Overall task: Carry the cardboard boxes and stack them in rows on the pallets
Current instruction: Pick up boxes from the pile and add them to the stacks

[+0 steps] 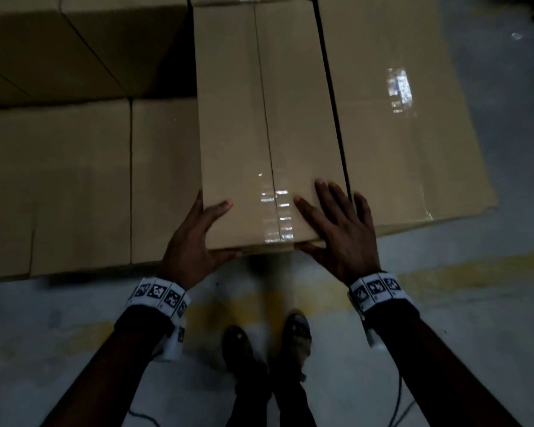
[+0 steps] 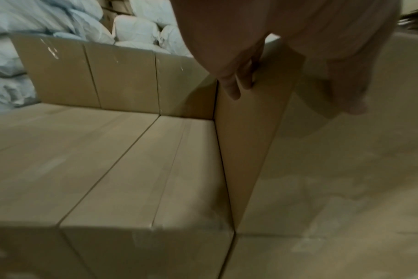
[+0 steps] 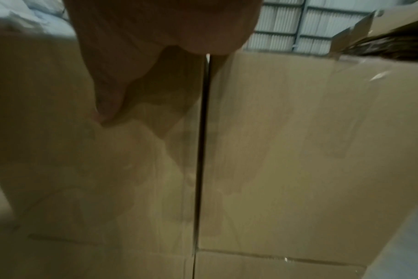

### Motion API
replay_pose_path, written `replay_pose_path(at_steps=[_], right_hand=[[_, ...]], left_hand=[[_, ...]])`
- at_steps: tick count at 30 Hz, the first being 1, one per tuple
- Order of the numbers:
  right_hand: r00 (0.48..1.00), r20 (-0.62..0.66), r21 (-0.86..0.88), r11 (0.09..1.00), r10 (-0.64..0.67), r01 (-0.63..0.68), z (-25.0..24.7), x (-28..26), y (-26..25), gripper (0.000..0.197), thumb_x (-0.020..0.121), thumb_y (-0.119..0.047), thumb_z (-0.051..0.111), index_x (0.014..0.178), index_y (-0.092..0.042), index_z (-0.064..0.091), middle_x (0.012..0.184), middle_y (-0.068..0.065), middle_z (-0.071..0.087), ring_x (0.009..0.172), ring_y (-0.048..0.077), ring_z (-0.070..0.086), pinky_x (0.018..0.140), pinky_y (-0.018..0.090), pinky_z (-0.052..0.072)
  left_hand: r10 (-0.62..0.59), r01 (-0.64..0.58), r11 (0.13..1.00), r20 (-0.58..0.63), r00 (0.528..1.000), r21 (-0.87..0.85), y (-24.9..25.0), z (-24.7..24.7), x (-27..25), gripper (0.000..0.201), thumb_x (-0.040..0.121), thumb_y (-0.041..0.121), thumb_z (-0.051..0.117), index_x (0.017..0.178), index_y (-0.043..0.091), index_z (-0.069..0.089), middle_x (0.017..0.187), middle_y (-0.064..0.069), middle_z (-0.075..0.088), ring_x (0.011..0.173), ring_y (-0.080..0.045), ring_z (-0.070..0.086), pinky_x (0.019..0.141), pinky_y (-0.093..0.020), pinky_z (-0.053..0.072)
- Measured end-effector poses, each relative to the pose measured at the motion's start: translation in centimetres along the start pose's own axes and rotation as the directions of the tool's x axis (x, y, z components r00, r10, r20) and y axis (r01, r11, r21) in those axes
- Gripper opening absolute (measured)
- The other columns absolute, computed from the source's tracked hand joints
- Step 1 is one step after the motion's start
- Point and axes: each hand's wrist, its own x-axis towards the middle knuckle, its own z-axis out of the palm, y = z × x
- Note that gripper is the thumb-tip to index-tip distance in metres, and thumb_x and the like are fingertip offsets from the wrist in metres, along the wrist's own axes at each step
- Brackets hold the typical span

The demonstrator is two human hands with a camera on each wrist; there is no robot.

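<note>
You've got a tight slot: the tall box [image 1: 269,124] stands hard against the low boxes [image 1: 84,186] on its left, no gap there. On its right a thin dark gap separates it from the neighbouring box [image 1: 404,118], too narrow for fingers. Behind it, more boxes [image 1: 59,41] block the way. Open room only above the low boxes and on the floor [image 1: 444,303] in front of the tall box.

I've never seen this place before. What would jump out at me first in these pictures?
Probably the tall cardboard box in the middle, taped along its top seam, with the left hand at its near left corner and the right hand flat on its top. It stands higher than the lower boxes to its left.
</note>
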Motion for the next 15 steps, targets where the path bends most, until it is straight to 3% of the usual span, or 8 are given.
replay_pose_path(at_steps=[5, 9, 15], right_hand=[[0.992, 0.089, -0.037, 0.996, 0.087, -0.084, -0.8, -1.3, 0.6, 0.102, 0.081, -0.047, 0.08, 0.163, -0.035, 0.02, 0.172, 0.005, 0.012, 0.158, 0.031, 0.01, 0.124, 0.06, 0.008], [0.989, 0.101, -0.08, 0.992, 0.109, -0.101, -0.8, -1.4, 1.3, 0.102, 0.084, -0.038, 0.08, 0.163, -0.038, 0.016, 0.172, 0.005, 0.01, 0.158, 0.03, 0.009, 0.124, 0.061, 0.011], [0.99, 0.116, -0.067, 0.996, 0.074, -0.067, -1.2, -1.0, 1.9, 0.105, 0.083, -0.032, 0.082, 0.163, -0.038, 0.014, 0.172, 0.006, 0.01, 0.158, 0.031, 0.01, 0.124, 0.061, 0.013]], left_hand=[[-0.052, 0.052, 0.998, -0.014, 0.999, 0.047, 0.3, 0.8, -1.6, 0.096, 0.078, 0.016, 0.088, 0.158, 0.029, 0.036, 0.161, 0.008, 0.038, 0.151, -0.021, 0.035, 0.12, -0.047, 0.036], [-0.019, 0.022, 0.999, -0.057, 0.998, 0.049, 0.6, 0.7, -1.9, 0.099, 0.077, 0.009, 0.088, 0.159, 0.022, 0.034, 0.163, 0.009, 0.036, 0.15, -0.01, 0.035, 0.122, -0.045, 0.034], [-0.056, 0.058, 0.997, -0.043, 0.998, 0.052, 1.4, 0.7, -1.8, 0.104, 0.075, 0.002, 0.087, 0.16, 0.027, 0.032, 0.162, 0.01, 0.036, 0.149, -0.006, 0.034, 0.123, -0.036, 0.031]])
